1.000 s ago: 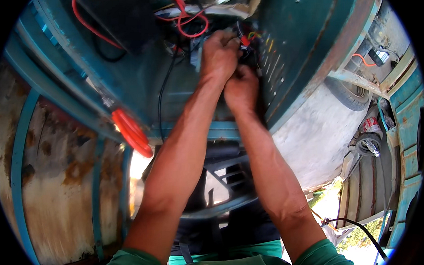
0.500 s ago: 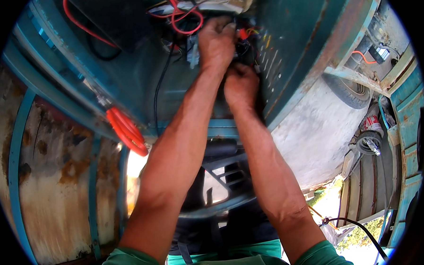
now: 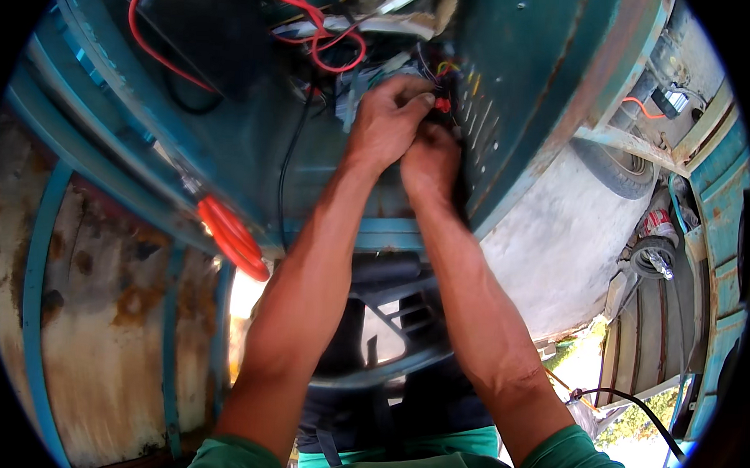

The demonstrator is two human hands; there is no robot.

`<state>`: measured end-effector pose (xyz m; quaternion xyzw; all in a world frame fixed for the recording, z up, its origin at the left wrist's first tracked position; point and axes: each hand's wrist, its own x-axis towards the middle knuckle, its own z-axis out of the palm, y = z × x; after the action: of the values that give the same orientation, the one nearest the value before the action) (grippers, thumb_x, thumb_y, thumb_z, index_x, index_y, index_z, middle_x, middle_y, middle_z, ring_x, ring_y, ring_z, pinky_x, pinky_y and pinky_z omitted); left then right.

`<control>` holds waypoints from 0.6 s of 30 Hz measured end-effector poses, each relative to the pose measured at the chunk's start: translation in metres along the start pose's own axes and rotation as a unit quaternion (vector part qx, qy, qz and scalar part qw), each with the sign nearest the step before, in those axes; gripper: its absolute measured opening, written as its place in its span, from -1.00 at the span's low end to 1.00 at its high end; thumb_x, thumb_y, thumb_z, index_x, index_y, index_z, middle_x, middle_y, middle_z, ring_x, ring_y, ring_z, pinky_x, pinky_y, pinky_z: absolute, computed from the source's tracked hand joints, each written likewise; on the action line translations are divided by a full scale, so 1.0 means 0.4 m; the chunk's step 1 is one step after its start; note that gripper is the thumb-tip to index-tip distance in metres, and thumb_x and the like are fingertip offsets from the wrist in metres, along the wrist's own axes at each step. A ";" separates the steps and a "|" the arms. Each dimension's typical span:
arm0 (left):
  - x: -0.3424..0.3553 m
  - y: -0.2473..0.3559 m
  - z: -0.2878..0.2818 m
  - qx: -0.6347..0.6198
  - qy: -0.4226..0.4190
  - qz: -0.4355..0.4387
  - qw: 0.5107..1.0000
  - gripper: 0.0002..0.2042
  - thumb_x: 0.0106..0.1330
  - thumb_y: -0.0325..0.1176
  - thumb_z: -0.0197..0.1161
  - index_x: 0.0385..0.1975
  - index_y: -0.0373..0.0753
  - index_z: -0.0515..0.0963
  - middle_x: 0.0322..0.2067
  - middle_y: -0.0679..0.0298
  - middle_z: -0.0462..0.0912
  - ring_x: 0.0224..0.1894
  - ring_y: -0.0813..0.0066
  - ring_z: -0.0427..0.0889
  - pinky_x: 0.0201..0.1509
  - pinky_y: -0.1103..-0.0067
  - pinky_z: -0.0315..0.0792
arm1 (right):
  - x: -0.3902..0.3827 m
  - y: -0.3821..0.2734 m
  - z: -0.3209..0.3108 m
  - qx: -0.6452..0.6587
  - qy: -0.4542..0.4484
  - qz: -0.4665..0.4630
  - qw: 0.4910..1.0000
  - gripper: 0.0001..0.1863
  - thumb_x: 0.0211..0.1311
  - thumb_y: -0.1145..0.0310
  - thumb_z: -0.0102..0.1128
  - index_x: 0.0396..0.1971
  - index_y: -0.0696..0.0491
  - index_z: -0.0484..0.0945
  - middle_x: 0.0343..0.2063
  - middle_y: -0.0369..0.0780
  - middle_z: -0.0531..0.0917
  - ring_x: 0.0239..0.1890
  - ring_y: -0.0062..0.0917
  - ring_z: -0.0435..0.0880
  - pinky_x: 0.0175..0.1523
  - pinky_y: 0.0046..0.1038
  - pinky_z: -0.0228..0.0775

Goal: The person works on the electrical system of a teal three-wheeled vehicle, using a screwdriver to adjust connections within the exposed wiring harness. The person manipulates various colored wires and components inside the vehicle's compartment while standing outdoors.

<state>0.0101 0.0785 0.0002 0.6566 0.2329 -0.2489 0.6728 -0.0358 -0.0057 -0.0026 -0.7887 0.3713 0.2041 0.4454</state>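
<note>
Both hands reach up into a bundle of wires beside a teal metal panel with rows of small slots. My left hand pinches a small red connector among the wires with its fingertips. My right hand sits just below it, fingers curled against the same bundle; what it grips is hidden. Red wires loop above the hands near a black box.
A red-orange coiled cable hangs at the left by rusty teal-framed panels. A black steering wheel lies between my forearms. A tyre and a small engine part are at the right over pale ground.
The view has shifted slightly, so both hands sit a little lower in the picture. They stay together on the wire bundle with the fingers working.
</note>
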 end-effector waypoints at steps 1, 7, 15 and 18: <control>-0.007 -0.002 -0.006 0.015 -0.025 -0.009 1.000 -0.77 0.25 -0.38 0.18 -0.15 -0.34 0.57 -0.29 0.21 0.64 -0.23 0.54 0.57 -0.09 0.59 0.43 | -0.009 -0.010 -0.001 -0.001 -0.013 -0.008 1.000 -0.72 0.08 0.27 0.14 -0.39 0.22 0.58 -0.46 -0.11 0.65 -0.33 -0.52 0.55 -0.22 -0.43 0.40; -0.011 -0.003 -0.023 0.053 -0.100 -0.026 0.993 -0.71 0.28 -0.29 0.16 -0.12 -0.35 0.56 -0.27 0.16 0.64 -0.21 0.50 0.57 -0.07 0.58 0.41 | -0.023 -0.050 -0.009 -0.004 -0.040 0.012 0.999 -0.71 0.13 0.26 0.16 -0.32 0.22 0.56 -0.46 -0.18 0.65 -0.36 -0.67 0.50 -0.25 -0.48 0.39; 0.000 -0.006 -0.028 -0.004 0.021 -0.025 0.999 -0.68 0.29 -0.26 0.16 -0.10 -0.38 0.53 -0.26 0.14 0.64 -0.17 0.47 0.57 -0.03 0.56 0.40 | -0.012 -0.012 -0.003 0.033 -0.026 0.011 0.999 -0.72 0.09 0.36 0.10 -0.23 0.18 0.58 -0.32 -0.01 0.66 -0.20 -0.36 0.65 -0.06 -0.41 0.41; 0.010 -0.028 -0.031 0.012 0.054 -0.002 0.998 -0.69 0.29 -0.25 0.15 -0.11 -0.36 0.54 -0.26 0.14 0.63 -0.15 0.42 0.56 -0.01 0.55 0.39 | -0.009 0.001 0.000 0.038 -0.023 0.013 0.999 -0.72 0.08 0.37 0.09 -0.23 0.17 0.59 -0.31 -0.01 0.66 -0.19 -0.36 0.65 -0.05 -0.43 0.41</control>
<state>0.0063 0.0905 -0.0115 0.6766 0.2676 -0.2172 0.6507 -0.0382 -0.0043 -0.0006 -0.7617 0.3786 0.2130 0.4808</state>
